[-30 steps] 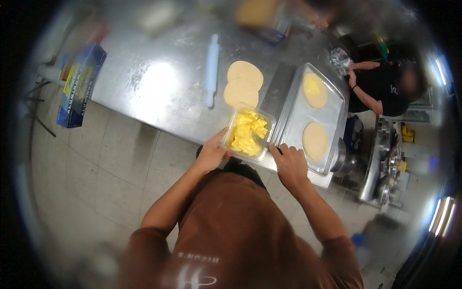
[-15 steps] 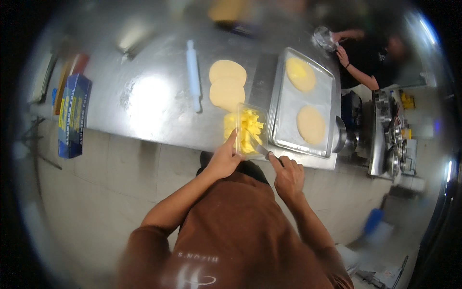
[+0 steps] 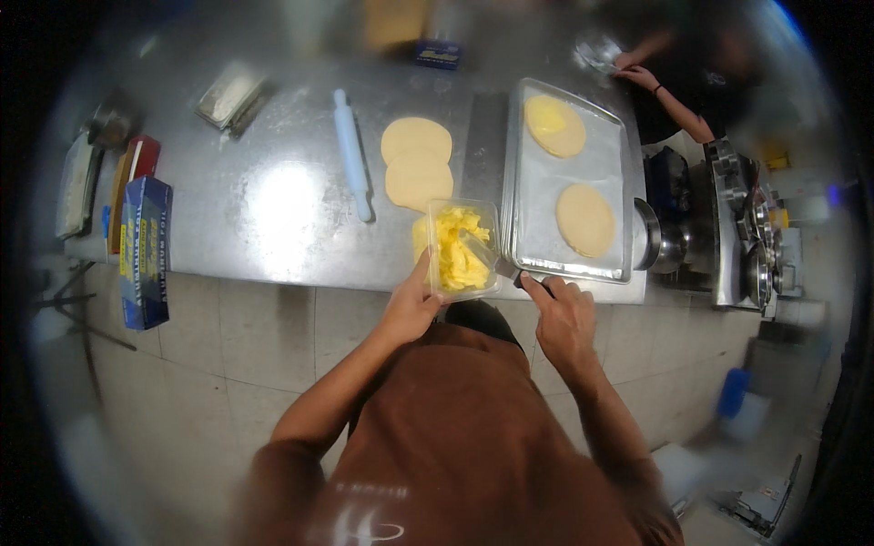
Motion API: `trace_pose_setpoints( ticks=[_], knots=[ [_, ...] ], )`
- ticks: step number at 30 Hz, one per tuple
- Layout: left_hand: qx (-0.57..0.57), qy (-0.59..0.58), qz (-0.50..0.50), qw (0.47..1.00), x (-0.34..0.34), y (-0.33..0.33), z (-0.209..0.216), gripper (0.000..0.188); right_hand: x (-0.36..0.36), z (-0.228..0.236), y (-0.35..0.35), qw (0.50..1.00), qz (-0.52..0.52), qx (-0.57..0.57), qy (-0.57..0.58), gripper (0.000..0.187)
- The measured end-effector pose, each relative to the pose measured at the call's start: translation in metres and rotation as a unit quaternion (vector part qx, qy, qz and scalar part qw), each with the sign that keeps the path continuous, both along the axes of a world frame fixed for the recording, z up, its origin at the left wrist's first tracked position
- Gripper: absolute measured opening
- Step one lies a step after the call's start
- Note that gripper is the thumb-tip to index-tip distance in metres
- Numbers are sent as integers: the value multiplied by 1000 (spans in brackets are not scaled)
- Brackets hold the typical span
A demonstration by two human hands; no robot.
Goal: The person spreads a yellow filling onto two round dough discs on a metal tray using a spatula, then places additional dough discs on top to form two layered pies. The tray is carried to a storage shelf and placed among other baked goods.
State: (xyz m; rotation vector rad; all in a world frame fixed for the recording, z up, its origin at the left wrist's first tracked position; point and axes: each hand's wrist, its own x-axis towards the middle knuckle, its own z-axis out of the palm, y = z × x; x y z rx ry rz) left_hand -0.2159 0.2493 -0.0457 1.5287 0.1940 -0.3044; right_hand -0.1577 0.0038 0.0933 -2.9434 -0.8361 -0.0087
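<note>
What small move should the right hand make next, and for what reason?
Probably the right hand should lift some spread from the tub with the knife, toward the nearer dough round on the tray. The knife dips into the spread, the left hand holds the tub, and that round looks bare, while the farther round has a yellow patch.

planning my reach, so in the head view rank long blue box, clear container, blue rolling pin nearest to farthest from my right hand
1. Clear container, left of your right hand
2. Blue rolling pin, farther left
3. Long blue box, far left
</note>
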Motion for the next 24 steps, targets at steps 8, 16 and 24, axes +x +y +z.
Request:
trace_pose_setpoints(
  ticks=[8, 16, 24],
  knots=[
    [26, 11, -1, 1000, 1, -1, 13, 83, -6, 1, 13, 998, 30, -50, 37, 42],
    [8, 4, -15, 1000, 6, -4, 17, 82, -24, 2, 15, 998, 29, -1, 59, 56],
    [6, -6, -28, 1000, 8, -9, 3, 82, -37, -3, -3, 990, -22, 97, 96, 43]
  ],
)
